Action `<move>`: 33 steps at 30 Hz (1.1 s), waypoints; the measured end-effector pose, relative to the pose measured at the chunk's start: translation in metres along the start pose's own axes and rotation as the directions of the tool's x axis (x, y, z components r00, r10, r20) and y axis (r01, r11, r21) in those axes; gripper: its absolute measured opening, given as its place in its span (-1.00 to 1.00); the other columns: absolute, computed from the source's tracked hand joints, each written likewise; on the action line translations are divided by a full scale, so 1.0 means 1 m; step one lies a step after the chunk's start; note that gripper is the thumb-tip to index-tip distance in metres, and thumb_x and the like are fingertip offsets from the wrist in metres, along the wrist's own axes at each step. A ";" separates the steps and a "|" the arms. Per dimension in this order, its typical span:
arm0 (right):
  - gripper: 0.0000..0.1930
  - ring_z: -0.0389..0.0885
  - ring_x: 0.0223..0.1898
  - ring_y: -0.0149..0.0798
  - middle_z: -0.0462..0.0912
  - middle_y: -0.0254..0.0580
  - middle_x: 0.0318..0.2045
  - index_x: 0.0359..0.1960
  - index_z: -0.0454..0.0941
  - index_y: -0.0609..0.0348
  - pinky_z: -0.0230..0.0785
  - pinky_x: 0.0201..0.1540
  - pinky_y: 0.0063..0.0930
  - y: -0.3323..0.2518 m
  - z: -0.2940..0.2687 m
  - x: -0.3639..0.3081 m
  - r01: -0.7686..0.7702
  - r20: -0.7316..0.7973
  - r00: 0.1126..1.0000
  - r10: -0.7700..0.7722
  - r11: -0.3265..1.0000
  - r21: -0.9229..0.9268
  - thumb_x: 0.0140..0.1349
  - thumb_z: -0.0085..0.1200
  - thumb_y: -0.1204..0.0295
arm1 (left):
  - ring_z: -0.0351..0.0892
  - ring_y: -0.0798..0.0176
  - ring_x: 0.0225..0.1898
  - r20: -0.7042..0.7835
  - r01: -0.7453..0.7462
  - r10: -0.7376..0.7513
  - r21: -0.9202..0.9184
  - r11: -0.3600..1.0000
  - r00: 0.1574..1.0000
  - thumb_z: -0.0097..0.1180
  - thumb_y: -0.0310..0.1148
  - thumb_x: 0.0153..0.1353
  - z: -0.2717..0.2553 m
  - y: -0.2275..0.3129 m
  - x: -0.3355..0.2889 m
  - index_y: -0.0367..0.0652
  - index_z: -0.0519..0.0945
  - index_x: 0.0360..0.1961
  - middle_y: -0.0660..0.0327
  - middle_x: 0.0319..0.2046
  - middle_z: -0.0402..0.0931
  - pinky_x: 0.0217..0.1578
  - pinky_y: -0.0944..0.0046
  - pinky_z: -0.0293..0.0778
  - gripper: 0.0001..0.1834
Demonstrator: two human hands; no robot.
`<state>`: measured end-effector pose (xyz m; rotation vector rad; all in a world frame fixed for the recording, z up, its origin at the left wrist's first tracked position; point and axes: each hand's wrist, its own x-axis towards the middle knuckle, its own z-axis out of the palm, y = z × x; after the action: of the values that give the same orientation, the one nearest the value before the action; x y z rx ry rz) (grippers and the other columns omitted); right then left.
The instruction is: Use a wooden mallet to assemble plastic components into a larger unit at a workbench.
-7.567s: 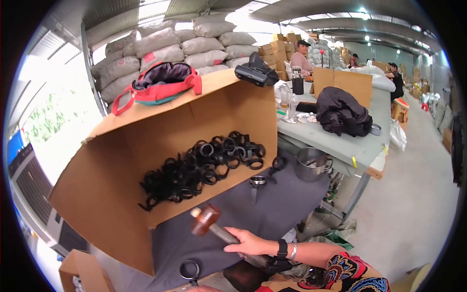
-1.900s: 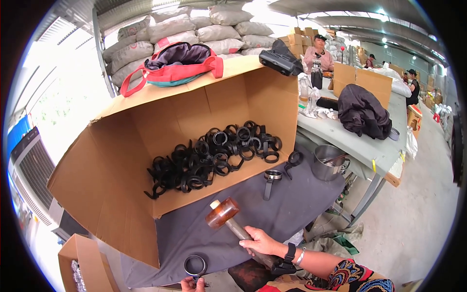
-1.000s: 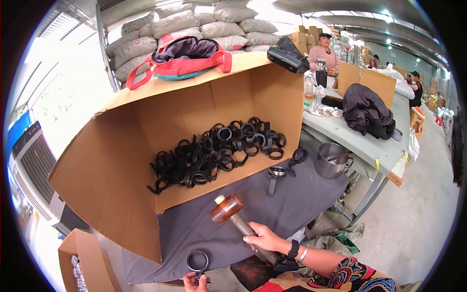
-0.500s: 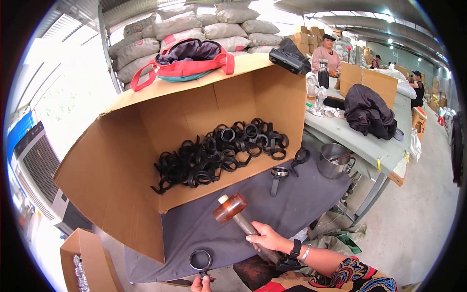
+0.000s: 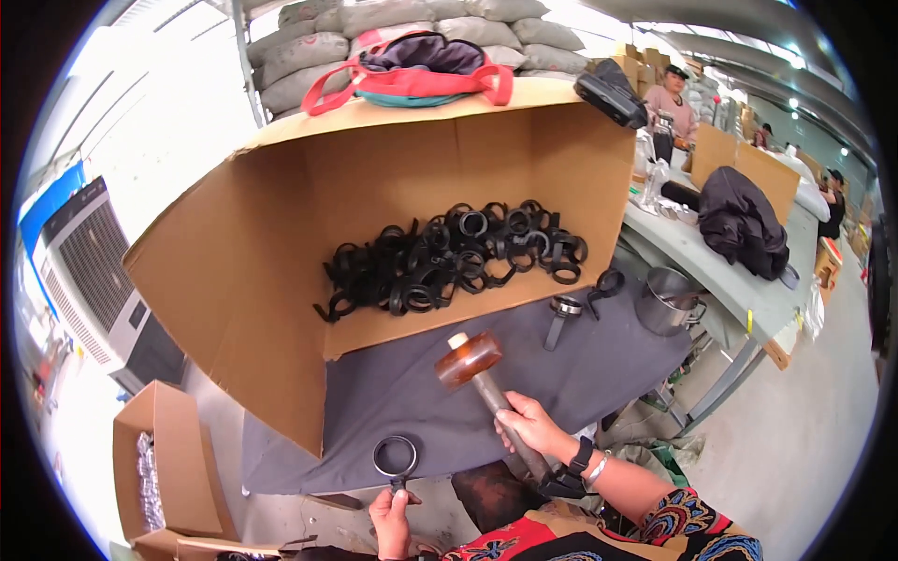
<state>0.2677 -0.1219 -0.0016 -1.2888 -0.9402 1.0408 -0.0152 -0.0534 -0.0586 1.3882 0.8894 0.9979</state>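
My right hand [image 5: 533,427] is wrapped round the handle of a mallet [image 5: 470,360], whose reddish-brown head is raised over the dark cloth. Low in the picture, my left hand [image 5: 391,517] pinches the short stem of a black ring-shaped part [image 5: 396,455], its ring standing up from the fingers. The mallet head and that ring are apart. Ahead, an open cardboard box [image 5: 234,309] lies on its side with a pile of similar black ring parts [image 5: 449,257] in it. Two more lie outside on the dark cloth: one with a shiny rim [image 5: 564,307] and an all-black one [image 5: 608,283].
A steel mug [image 5: 664,301] stands right of the loose parts. Beyond it is a grey table [image 5: 772,304] with a dark garment [image 5: 742,222]. A red bag [image 5: 426,82] and a black device [image 5: 613,93] top the box. A smaller carton [image 5: 168,411] stands lower left; people work behind.
The whole view has shifted, with the box now farther right and higher. My left hand has risen into fuller view with the ring part. The mallet stays in my right hand.
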 end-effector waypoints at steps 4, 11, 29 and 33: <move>-0.82 0.48 -0.59 -0.50 0.45 -0.35 -0.47 -0.25 0.30 0.15 0.42 -0.61 -0.59 -0.004 -0.001 0.002 0.003 0.035 0.999 -0.004 1.000 0.030 0.36 -0.13 0.29 | 0.51 0.33 -0.50 0.025 -0.007 0.011 -0.167 0.986 1.000 0.06 -0.32 0.24 0.002 0.003 0.003 -0.28 0.53 -0.49 0.17 -0.60 0.56 -0.33 0.30 0.41 -0.76; -0.82 0.50 -0.57 -0.50 0.48 -0.34 -0.47 -0.24 0.32 0.14 0.44 -0.58 -0.58 -0.005 -0.001 0.001 0.000 0.030 1.000 0.001 1.000 -0.022 0.37 -0.14 0.29 | 0.46 0.47 -0.47 0.045 0.088 -0.084 -0.098 0.991 0.995 0.04 -0.34 0.27 -0.005 0.008 0.002 -0.28 0.61 -0.44 0.31 -0.52 0.58 -0.39 0.42 0.34 -0.76; -0.81 0.47 -0.61 -0.50 0.44 -0.37 -0.50 -0.30 0.30 0.13 0.40 -0.63 -0.60 -0.004 0.000 0.002 -0.001 0.032 0.999 0.001 1.000 0.013 0.36 -0.10 0.29 | 0.55 0.36 -0.43 0.075 0.122 -0.117 -0.054 0.991 0.990 0.06 -0.33 0.26 -0.008 0.008 0.004 -0.33 0.64 -0.42 0.21 -0.50 0.62 -0.30 0.33 0.44 -0.74; -0.81 0.47 -0.61 -0.50 0.44 -0.37 -0.50 -0.28 0.31 0.14 0.40 -0.63 -0.59 -0.005 0.000 0.002 -0.001 0.035 0.999 0.000 1.000 0.016 0.36 -0.09 0.28 | 0.55 0.35 -0.43 0.071 0.127 -0.124 -0.040 0.991 0.990 0.06 -0.34 0.25 -0.008 0.008 0.005 -0.33 0.64 -0.43 0.21 -0.50 0.62 -0.31 0.33 0.43 -0.74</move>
<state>0.2689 -0.1202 0.0032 -1.2618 -0.9561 1.0722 -0.0214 -0.0462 -0.0507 1.3047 0.8875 0.8649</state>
